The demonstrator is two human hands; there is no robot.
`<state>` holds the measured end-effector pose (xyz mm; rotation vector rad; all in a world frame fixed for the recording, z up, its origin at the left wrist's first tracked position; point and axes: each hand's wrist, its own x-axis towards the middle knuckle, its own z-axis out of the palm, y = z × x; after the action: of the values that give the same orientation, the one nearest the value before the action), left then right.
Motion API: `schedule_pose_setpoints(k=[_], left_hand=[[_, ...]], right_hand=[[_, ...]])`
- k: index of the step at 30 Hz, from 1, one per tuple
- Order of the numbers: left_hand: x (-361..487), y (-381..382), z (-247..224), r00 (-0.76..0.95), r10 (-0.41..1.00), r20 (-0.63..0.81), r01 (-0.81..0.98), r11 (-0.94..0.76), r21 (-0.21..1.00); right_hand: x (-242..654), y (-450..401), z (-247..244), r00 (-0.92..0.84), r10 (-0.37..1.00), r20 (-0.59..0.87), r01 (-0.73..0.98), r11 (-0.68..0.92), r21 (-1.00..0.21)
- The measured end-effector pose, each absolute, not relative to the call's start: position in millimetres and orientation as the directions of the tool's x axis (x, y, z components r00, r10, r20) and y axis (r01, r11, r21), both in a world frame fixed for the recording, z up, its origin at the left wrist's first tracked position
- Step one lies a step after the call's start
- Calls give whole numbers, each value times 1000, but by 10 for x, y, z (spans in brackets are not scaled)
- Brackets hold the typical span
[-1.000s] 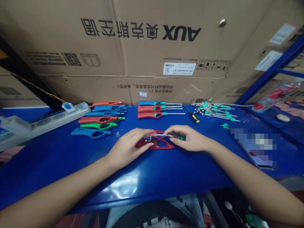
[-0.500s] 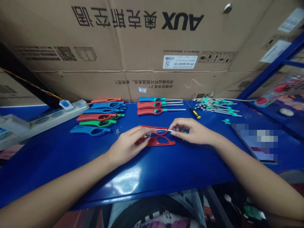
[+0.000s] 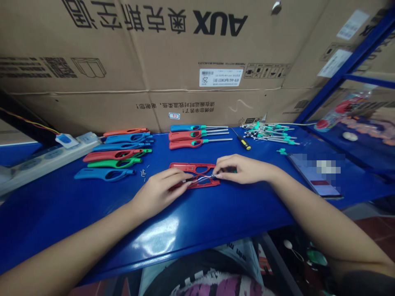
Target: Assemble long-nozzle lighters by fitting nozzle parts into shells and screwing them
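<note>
Two red plastic shell halves, the upper one [image 3: 182, 166] and the lower one [image 3: 205, 184], lie side by side on the blue table. My left hand [image 3: 163, 186] is over their left part, its fingers pinching a small dark piece with thin wires [image 3: 202, 179]. Those wires run across the lower half's loop to my right hand [image 3: 239, 168]. The fingers of my right hand are closed on the other end of this wired part, where a bit of green shows beneath them. Most of what each hand grips is hidden by the fingers.
Several coloured shells [image 3: 106, 174] and small screws [image 3: 143, 174] lie left. Behind are lighters with metal rods [image 3: 200, 143], a yellow-black screwdriver [image 3: 245, 144] and a pile of green-and-metal parts [image 3: 268, 133]. A phone [image 3: 317, 176] lies right, a power strip [image 3: 52, 156] far left.
The view has shifted, moving the scene leftward. The wired part has come down from the upper red half to over the lower one, and more of the upper half shows.
</note>
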<state>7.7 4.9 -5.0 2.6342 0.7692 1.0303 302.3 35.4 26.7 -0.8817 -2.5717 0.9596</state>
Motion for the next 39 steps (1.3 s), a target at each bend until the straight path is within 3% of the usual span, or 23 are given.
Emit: schedule_pose_setpoints(k=[6, 14, 33, 39], left_hand=[[84, 72, -92, 610, 606, 511, 457, -796, 398], [80, 99, -135, 612, 651, 450, 473, -757, 451], [72, 46, -24, 697, 646, 311, 497, -748, 440], [66, 55, -44, 685, 656, 318, 501, -740, 448]], right_hand=[[3039, 318, 318, -745, 662, -86, 503, 471, -725], [3032, 300, 335, -735, 670, -103, 518, 457, -722], [3060, 288, 357, -748, 651, -128, 617, 612, -495], [3059, 262, 399, -768, 637, -65, 577, 643, -504]])
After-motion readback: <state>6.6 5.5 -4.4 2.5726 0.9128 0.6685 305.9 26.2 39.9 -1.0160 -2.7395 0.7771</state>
